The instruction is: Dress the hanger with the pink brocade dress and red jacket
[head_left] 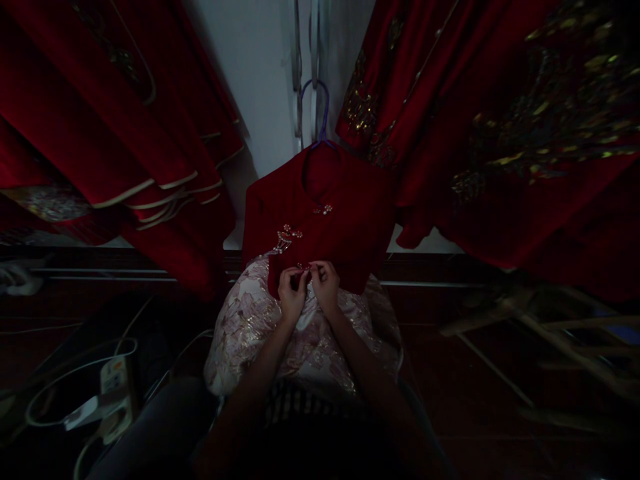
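Observation:
A red jacket hangs on a purple hanger in front of me, its lower part over my lap. Beaded ornaments sit at its neck and on its left-hand side. At the lower front edge, both hands meet at a small beaded fastener. My left hand is closed in a pinch at its left side, and my right hand pinches from the right, fingertips nearly touching. The fingers partly cover the fastener, and the dim light hides its details. Pale floral fabric with shiny threads lies beneath the jacket and my forearms.
Red garments with pale trim hang on the left; red garments with gold sequins hang on the right. Metal chains run down the wall. A power strip with cables is at lower left, a wooden frame at right.

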A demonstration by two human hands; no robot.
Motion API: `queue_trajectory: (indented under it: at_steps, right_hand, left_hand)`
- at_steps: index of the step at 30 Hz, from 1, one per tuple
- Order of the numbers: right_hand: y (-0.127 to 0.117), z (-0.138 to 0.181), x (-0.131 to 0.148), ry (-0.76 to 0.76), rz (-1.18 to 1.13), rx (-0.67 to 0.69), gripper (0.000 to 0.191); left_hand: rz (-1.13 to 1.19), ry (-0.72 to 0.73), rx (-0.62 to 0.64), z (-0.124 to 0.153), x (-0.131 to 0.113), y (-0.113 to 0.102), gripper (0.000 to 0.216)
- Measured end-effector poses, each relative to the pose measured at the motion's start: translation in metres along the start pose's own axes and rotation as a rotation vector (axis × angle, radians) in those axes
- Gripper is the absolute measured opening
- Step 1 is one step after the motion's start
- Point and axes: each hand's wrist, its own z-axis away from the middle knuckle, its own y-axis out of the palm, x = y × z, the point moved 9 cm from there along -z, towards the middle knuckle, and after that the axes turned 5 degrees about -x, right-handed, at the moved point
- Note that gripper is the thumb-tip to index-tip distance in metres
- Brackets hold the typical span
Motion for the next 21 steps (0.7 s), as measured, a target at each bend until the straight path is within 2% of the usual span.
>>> queue_trajectory:
  at_steps: [5,16,21]
  right_hand:
    - [-0.001,-0.001,0.002,0.006,-0.012,0.015,0.020]
    - [-0.005,0.000,0.002,0.012,-0.048,-0.007,0.018]
    - [-0.009,0.001,-0.004,0.006,-0.075,-0.081,0.018]
  left_hand:
    - [-0.036,-0.020,0.022,-0.001,0.001,0.002,0.015]
    - [-0.099,0.058,-0.025,-0.004,-0.015,-0.005,0.013]
    - [-0.007,-0.064,0.085,-0.020,-0.009,0.008,0.017]
